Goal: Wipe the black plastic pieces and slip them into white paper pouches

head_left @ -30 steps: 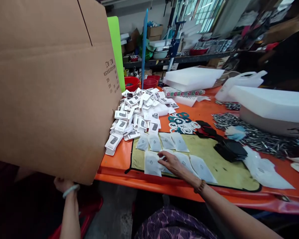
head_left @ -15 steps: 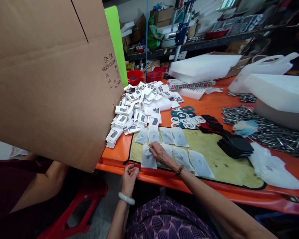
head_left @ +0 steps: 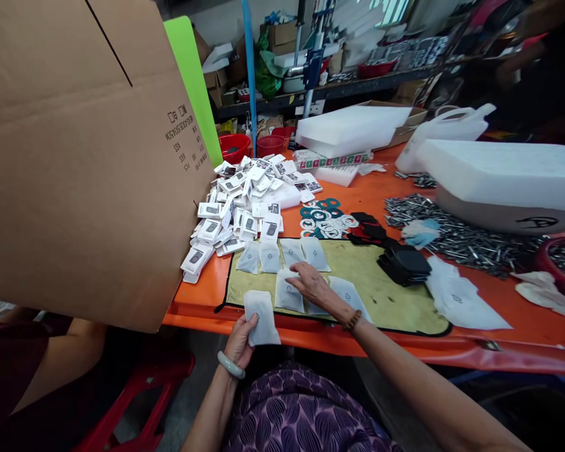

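Note:
A small white pouch point(head_left: 262, 323) with a printed mark is gripped between the thumb and fingers of my left hand point(head_left: 239, 342), just in front of the table edge. My right hand point(head_left: 313, 285) reaches over another white pouch point(head_left: 289, 296) on the yellow mat point(head_left: 371, 282). Its fingers are slightly parted at that pouch's upper edge; whether they touch it I cannot tell. Beside it lies a pouch point(head_left: 349, 296), and one more is partly covered by my right wrist. Farther back on the mat is a row of several similar pouches point(head_left: 314, 253).
A heap of small white boxes point(head_left: 245, 194) is at the back left, beside a large cardboard carton point(head_left: 98, 169). Ring-shaped pieces point(head_left: 327, 220), black pads point(head_left: 403, 263), flat white bags point(head_left: 466, 298) and metal rods point(head_left: 461, 235) lie farther right. Another person's arm point(head_left: 61, 361) shows at left.
My left hand has taken the leftmost front pouch and holds it off the mat. My right hand has let go of that pouch and moved right to the neighbouring one. The view has shifted right.

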Demonstrator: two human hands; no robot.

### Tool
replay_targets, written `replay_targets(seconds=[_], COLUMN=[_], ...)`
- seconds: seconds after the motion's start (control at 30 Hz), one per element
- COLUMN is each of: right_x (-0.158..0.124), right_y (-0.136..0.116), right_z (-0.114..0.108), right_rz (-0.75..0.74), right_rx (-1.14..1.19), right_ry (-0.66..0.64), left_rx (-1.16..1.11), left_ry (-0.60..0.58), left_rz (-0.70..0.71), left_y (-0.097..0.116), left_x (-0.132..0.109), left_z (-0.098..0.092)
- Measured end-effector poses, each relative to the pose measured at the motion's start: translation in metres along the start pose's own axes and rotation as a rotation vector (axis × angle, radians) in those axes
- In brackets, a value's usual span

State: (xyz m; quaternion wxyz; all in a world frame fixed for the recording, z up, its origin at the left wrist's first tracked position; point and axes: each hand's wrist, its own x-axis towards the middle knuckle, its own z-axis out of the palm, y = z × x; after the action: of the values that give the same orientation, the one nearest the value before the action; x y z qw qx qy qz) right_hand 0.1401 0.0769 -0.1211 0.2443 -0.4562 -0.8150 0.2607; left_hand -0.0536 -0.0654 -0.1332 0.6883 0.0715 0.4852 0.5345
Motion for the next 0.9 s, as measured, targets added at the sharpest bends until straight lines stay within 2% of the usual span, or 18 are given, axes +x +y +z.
replay_targets(seconds=[0.1,0.23,0.33,0.43,0.53,0.67,0.77,0.9], right_x=[0.011,0.018,0.013,0.001,-0.010,-0.016,-0.018,-0.021], right_y=[0.023,0.024,0.008,-0.019,-0.047,-0.074,-0.088,-0.111], right_z=[-0.001,0.008,0.007,0.000,0.002,0.037,0.076,0.122], right_rz=[0.014,0.072,0.042,0.004,-0.005,0.016,0.040,0.087], right_rx=[-0.199,-0.201,-0.095,0.177,0.353,0.457,0.483,0.502], right_ry=[-0.057,-0.108,-0.110,-0.136,-0.185,-0.214,-0.191,-0.237], left_rx=[-0.071,-0.021,0.016,0.011,-0.021,-0.106,-0.195,-0.311], left_ry=[0.051,0.079,0.130,0.182,0.144,0.095,0.168,0.254], left_rz=[-0.044,0.016,0.119,0.214,0.245,0.285,0.311,0.308], left_y=[0.003,0.006,0.008,0.012,0.018,0.018,0.011,-0.002], left_x=[0.002,0.005,0.009,0.009,0.002,-0.018,-0.033,-0.052], left_z=[0.002,0.001,-0.002,-0.004,-0.003,-0.007,-0.020,-0.051])
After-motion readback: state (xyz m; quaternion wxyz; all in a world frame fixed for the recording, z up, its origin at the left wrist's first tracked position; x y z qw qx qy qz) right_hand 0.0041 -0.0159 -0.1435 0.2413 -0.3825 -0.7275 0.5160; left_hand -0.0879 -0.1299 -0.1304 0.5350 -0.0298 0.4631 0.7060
